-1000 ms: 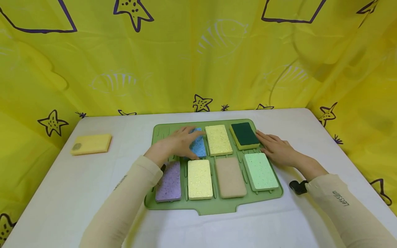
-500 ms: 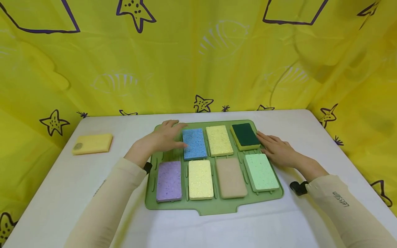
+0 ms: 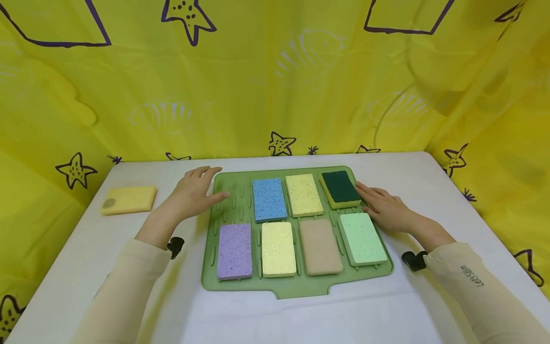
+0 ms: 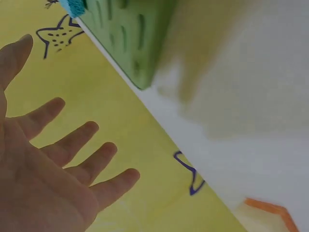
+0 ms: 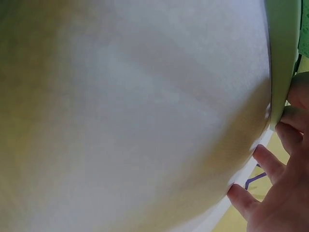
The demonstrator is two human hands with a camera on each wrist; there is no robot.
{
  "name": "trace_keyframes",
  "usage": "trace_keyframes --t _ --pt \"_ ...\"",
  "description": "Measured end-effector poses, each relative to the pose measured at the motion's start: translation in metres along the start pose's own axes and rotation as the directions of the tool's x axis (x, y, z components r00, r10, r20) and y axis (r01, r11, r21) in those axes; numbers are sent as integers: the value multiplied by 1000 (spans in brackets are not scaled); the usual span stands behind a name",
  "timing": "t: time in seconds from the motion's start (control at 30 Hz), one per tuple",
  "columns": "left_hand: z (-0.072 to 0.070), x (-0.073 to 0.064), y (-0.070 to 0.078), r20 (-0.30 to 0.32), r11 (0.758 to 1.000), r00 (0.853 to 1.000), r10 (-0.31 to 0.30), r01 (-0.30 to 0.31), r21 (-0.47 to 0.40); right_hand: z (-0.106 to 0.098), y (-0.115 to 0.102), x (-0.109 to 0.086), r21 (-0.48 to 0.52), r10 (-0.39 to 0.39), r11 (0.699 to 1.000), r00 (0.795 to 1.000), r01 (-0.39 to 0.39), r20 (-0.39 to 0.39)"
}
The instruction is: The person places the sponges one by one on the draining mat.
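Note:
A green ridged mat (image 3: 298, 289) lies on the table with several sponges in two rows. The back row has a blue sponge (image 3: 269, 199), a yellow sponge (image 3: 303, 195) and a yellow scouring sponge (image 3: 339, 187) with a dark green top. In front are a purple sponge (image 3: 234, 251), a pale yellow sponge (image 3: 278, 249), a beige sponge (image 3: 320, 247) and a mint sponge (image 3: 362, 239). My left hand (image 3: 189, 193) hovers by the mat's back left corner, fingers spread, holding nothing. My right hand (image 3: 384, 208) rests against the mat's right edge with extended fingers.
Apart from the mat, a light yellow sponge (image 3: 130, 199) with a round dark mark lies on the left of the white table (image 3: 107, 267). Yellow patterned curtains (image 3: 240, 81) enclose the back and sides.
My left hand has come off the blue sponge and moved left, past the mat's left edge. The blue sponge now lies fully visible on the mat. My right hand has stayed in place.

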State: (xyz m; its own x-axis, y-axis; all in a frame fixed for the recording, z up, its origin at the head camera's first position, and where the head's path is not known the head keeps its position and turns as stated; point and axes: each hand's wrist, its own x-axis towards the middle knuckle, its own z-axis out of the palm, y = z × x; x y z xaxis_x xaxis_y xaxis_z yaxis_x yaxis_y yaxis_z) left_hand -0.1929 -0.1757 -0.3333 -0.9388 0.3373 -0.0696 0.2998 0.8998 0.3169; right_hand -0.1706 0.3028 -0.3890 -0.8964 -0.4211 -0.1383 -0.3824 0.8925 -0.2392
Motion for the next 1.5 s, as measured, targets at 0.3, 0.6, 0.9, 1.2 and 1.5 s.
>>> trace_keyframes --t 0.3,0.6,0.9,1.2,1.5 --pt "-2 -15 -26 -42 990 989 -141 142 12 0 2 -2 11 8 1000 1000 -8 2" --pt "-3 -25 -53 -67 962 959 -274 274 -13 0 3 -4 15 3 1000 1000 -3 -4" --pt "-7 -34 -83 -75 927 924 -376 374 -38 1 3 -2 7 6 1000 1000 -6 -4" --pt "-13 -43 -111 -50 874 873 -486 484 -39 0 2 -1 0 -8 1000 1000 8 -10" --pt "-17 -49 -124 -2 832 834 -552 550 -65 0 0 0 -19 -18 1000 1000 18 -18"
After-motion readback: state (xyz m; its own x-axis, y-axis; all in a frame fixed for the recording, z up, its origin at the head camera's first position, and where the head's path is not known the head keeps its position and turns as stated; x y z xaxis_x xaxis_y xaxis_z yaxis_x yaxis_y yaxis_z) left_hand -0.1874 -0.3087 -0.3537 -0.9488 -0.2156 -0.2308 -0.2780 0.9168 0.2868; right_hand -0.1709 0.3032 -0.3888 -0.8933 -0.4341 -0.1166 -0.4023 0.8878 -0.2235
